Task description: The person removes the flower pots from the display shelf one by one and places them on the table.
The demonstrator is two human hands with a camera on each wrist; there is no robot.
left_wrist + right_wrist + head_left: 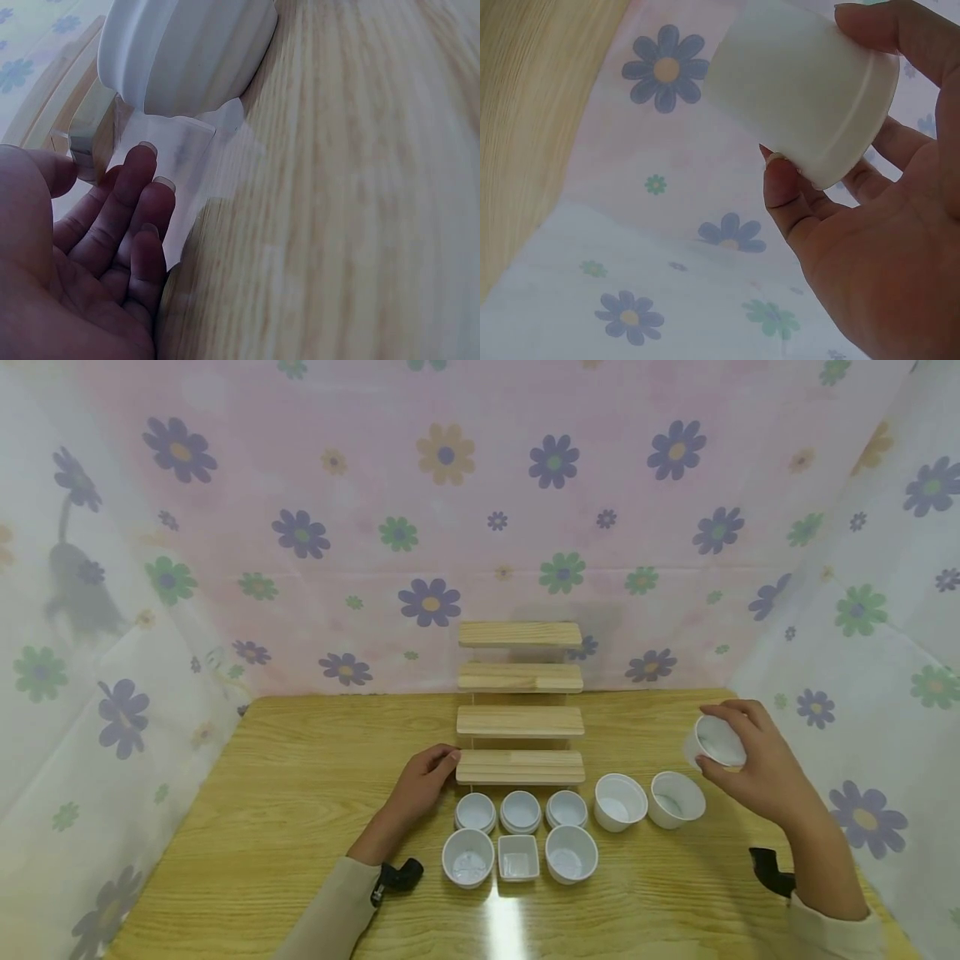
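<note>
My right hand (765, 768) holds a white round cup (720, 742) in the air at the right, thumb and fingers around its rim. In the right wrist view the cup (802, 90) is tilted, with its plain side showing. My left hand (422, 781) is at the left end of the lowest step of a four-tier wooden display stand (520, 767). The left wrist view shows the thumb and index finger at the corner of that wooden step (94, 135), the other fingers loosely curled below it.
Two white cups (621, 802) (677, 799) stand right of the stand. Before it sit several small white bowls (476, 812), a square white dish (518, 858) and two larger bowls (468, 858) (572, 854). Flowered cloth (360, 543) encloses the wooden table (300, 793) behind and at the sides.
</note>
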